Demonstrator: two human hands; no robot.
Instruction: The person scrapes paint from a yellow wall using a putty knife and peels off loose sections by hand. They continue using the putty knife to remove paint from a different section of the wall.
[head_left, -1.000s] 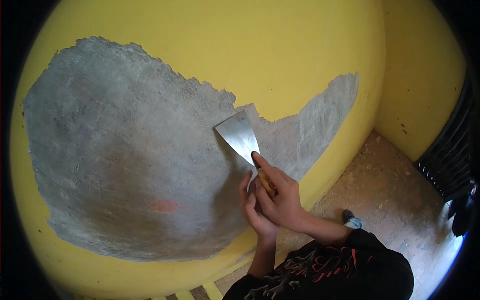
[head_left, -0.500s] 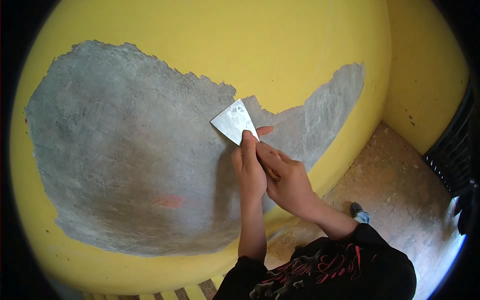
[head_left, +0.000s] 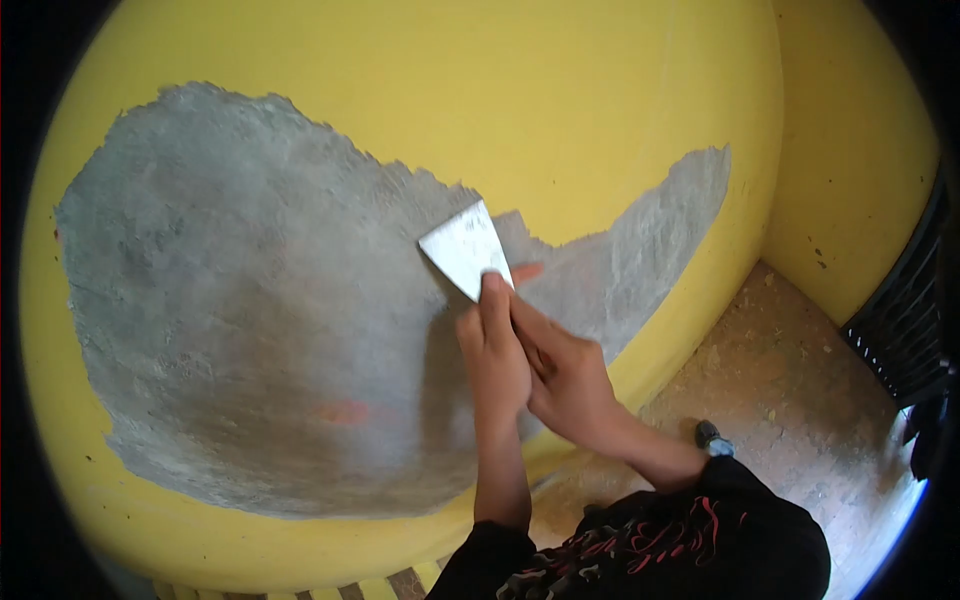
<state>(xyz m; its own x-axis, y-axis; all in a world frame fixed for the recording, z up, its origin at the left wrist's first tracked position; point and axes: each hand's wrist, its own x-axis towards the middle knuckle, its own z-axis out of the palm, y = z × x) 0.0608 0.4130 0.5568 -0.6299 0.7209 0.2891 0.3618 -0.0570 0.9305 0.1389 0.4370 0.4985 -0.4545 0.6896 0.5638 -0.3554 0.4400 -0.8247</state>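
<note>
A paint scraper [head_left: 466, 247] with a broad, flat metal blade is held up against the wall at the upper edge of a large grey bare patch [head_left: 230, 290]. My left hand [head_left: 495, 350] is closed on it, with the thumb lying on the blade's narrow end. Just right of it, my right hand [head_left: 570, 385] is wrapped round the handle, which the fingers mostly hide. One finger sticks out behind the blade on the right. Ragged yellow paint [head_left: 580, 110] borders the patch above the blade.
A faint reddish spot [head_left: 345, 412] shows low on the grey patch. At the right, another yellow wall [head_left: 850, 150] meets the dusty floor [head_left: 780, 370], beside a black slatted object [head_left: 905, 300]. A shoe [head_left: 712, 438] shows below. Yellow stripes [head_left: 375, 588] run along the bottom edge.
The wall sits slightly lower in view. The scraper has shifted a little down against the view, still in both hands, its blade staying near the paint edge.
</note>
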